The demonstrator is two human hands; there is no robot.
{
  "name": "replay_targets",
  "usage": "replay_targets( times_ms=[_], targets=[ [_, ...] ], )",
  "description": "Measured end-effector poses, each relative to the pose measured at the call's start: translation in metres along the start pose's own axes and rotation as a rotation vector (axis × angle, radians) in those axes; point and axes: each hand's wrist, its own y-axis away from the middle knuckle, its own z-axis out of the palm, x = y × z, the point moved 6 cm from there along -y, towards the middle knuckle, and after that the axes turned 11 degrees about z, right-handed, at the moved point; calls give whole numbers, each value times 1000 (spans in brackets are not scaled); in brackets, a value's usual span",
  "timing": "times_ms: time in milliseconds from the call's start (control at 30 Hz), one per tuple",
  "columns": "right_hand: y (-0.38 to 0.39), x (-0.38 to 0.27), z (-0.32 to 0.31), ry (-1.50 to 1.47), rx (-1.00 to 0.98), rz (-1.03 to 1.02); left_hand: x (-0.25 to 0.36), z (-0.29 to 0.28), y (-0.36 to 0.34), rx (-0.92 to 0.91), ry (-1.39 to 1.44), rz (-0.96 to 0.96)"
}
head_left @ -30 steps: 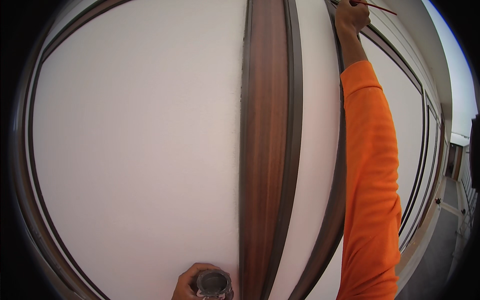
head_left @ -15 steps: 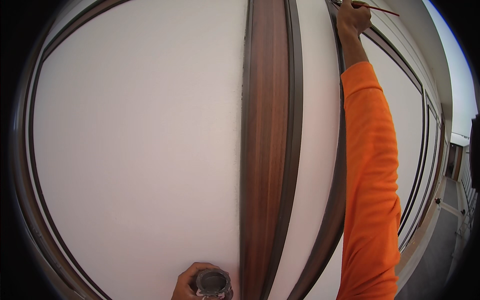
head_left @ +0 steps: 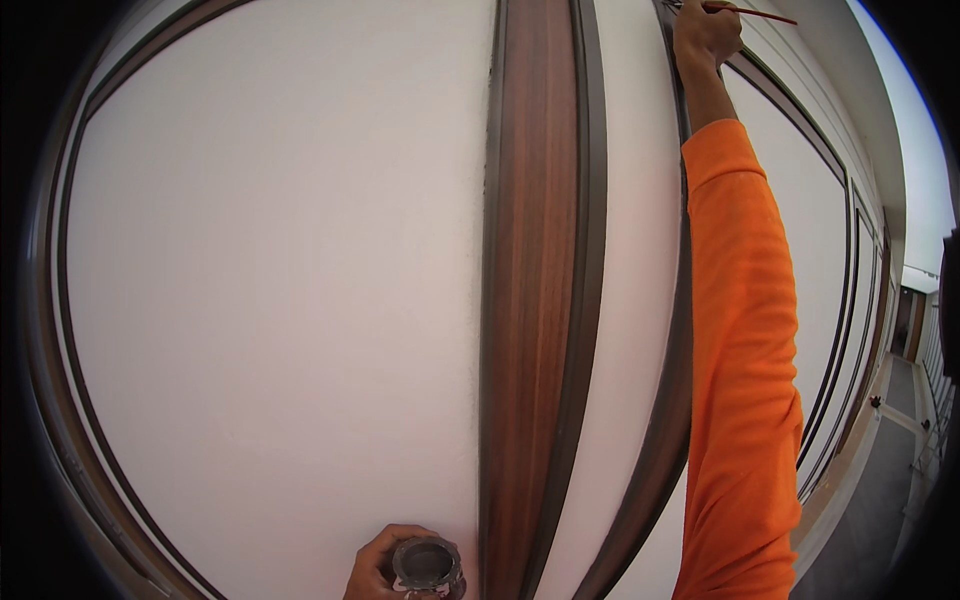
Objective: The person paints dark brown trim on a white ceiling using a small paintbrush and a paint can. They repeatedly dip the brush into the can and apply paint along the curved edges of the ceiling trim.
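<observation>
High at the upper right, my right hand (head_left: 708, 35) is closed round a thin paintbrush (head_left: 755, 13) with a red handle pointing to the right. The brush tip lies at the top edge of the picture, by the upper end of a dark trim strip (head_left: 683, 250), and is mostly hidden. Low down, my left hand (head_left: 375, 565) grips a small paint pot (head_left: 427, 565) smeared with dark grey paint. The pot is upright, its mouth facing up, in front of the white wall panel (head_left: 270, 300).
A wide brown wood-grain band (head_left: 535, 300) with dark edges runs vertically between the white panels. Along the panel's left side runs another dark frame (head_left: 68, 250). At the far right, a grey walkway (head_left: 880, 480) stretches away beside a railing (head_left: 938, 370).
Hardly anything differs. My right forearm has shifted very slightly upward, while the hand and brush stay at the same trim. My left hand and the pot have not moved.
</observation>
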Motion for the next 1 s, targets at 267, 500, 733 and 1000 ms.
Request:
replay_targets(
  times_ms=[267,500,733,1000],
  targets=[
    [-5,-1,-2,57,123,-36,-1,1,5,6,-19,9],
    [5,-6,-7,-82,20,-186,-4,-2,8,12,-50,18],
    [1,4,-7,14,47,-114,-8,-6,11,19,-81,31],
    [4,-3,-6,13,-11,-108,-16,-6,12,11,-114,41]
  ],
)
